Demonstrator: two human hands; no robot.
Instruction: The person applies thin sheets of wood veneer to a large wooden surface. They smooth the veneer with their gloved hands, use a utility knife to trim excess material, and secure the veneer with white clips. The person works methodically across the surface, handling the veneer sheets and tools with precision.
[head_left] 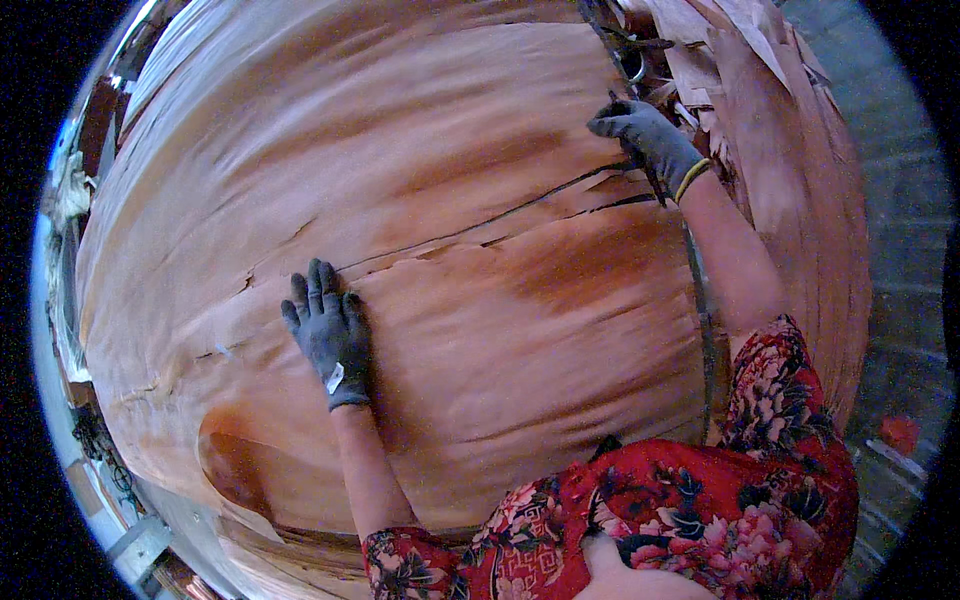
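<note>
A wide, wavy sheet of reddish-tan wood veneer spreads out before me, with darker brown patches. A long split runs across it, from near my left hand up to its right edge. My left hand, in a dark grey glove, lies flat on the veneer with fingers stretched out, just below the left end of the split. My right hand, in a grey glove with a yellow cuff edge, is at the sheet's right edge by the split's other end. Its fingers are bent and drawn together; what they hold, if anything, is hidden.
More veneer sheets lie to the right, beyond a dark gap. Torn veneer scraps are heaped at the upper right. Grey floor shows at the far right, with a red scrap on it. Clutter lines the left rim.
</note>
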